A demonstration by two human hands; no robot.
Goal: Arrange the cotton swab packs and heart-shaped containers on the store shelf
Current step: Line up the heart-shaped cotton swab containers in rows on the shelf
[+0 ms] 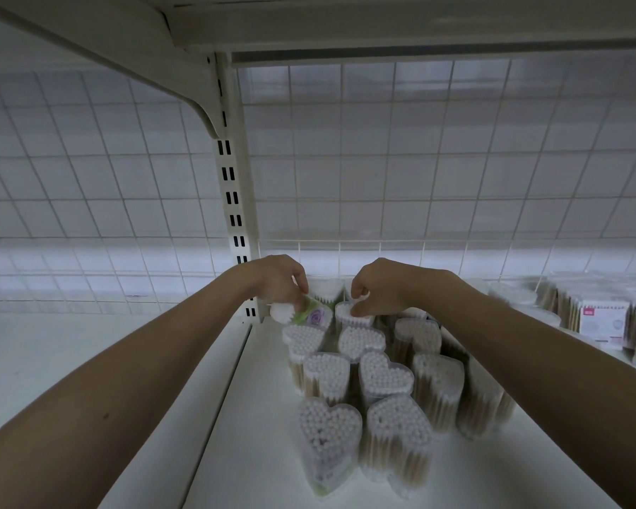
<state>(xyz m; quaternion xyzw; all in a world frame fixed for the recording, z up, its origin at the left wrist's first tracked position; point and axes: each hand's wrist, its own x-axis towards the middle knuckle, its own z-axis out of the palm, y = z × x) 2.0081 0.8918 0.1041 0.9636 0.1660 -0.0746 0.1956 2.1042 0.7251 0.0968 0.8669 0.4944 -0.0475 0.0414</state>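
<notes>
— Reaching to the back row, both arms out. See the left hand (278, 279)? Its fingers are curled round a tipped container (303, 313) just left of frame centre.

— Tipped which way?

— Its long axis runs nearly level, the white swab end pointing to the left of the frame and the flower-printed side facing us. It lies directly below the grip, at the rear left corner of the heart cluster (368, 376).

— And the other hand?

— The right hand (377, 288) is just beside it, fingertips pinching the top of an upright heart (353, 313) in the same row. That one stands with its swab tops up.

— So the left is nearer the tilted one.

— It already holds it. I'd guess it needs turning upright into the gap on the shelf (243, 416) beside that heart. The square packs (603, 323) sit well apart at the right edge.
</notes>
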